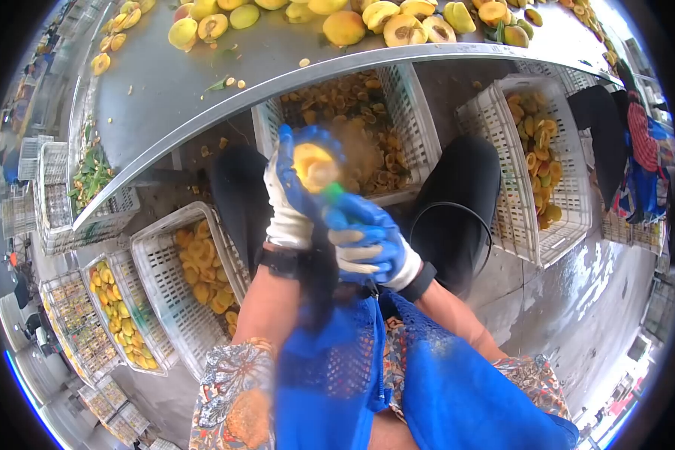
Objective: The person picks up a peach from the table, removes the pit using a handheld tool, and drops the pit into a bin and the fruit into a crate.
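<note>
In the head view my left hand [289, 176], in a blue and white glove, holds a yellow fruit half [314, 166] with its cut face up. My right hand [371, 244], gloved the same way, is closed round a tool with a green part [333, 192] that touches or nearly touches the fruit's lower edge. The tool's tip is blurred. Both hands are above my lap, just in front of a white crate [421, 120] of fruit pieces below the table edge.
A metal table [172, 82] with halved fruit [397, 30] crosses the top. Crates of fruit stand at the left [157, 262] and right [495, 202]. My knees flank the middle crate. Another person [641, 135] is at the far right.
</note>
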